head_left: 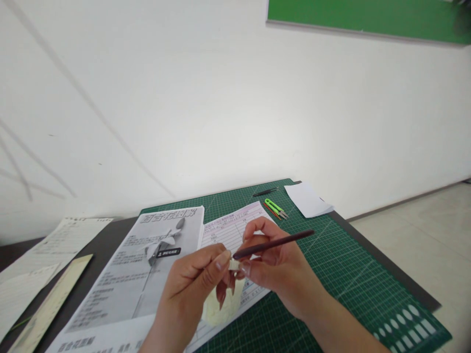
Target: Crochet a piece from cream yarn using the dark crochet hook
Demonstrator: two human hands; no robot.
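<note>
My left hand [193,282] pinches a small pale yellow piece of crochet work [234,265] between thumb and forefinger. In my right hand [277,264] is a crochet hook with a dark maroon handle [283,241]; its handle points up to the right. The hook's tip meets the yellow piece at my left fingertips, but its fine end is too small to make out. My right thumb also touches the piece. Below both hands lies a pale yellow ball of yarn [221,311], partly hidden by my left fingers, on a printed lined sheet [235,223].
A green cutting mat [331,264] covers much of the dark table. A printed pattern sheet [117,294] lies left, beside a ruler [55,304] and written papers [47,250]. Farther back are green thread snips [274,207], black tweezers [265,192] and white paper [307,198], before a wall.
</note>
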